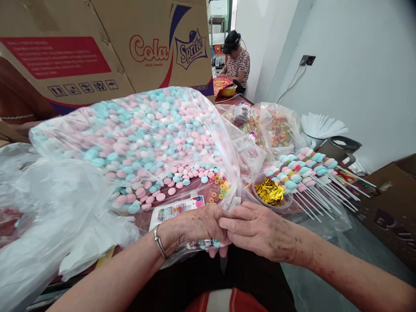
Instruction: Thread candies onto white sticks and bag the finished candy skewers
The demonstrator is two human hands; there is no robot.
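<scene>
My left hand (pixel 203 223), with a bracelet at the wrist, is closed around a clear printed candy bag (pixel 203 245); bits of pink and blue show under the fingers. My right hand (pixel 260 232) meets it, its fingers pinched on bunched clear plastic at the bag's end (pixel 235 202). Most of the bag is hidden by my hands. Just beyond lie a printed card (pixel 177 209) and some small ring candies (pixel 218 188). A big clear bag of pink, blue and white candies (pixel 152 130) spills toward me.
Candy skewers (pixel 302 169) on white sticks lie at right beside a bowl of gold twist ties (pixel 269 192). Behind stand white sticks (pixel 323 125) and a mug (pixel 341 147). A large carton (pixel 130 43) walls the back left; another person (pixel 238 63) sits farther off.
</scene>
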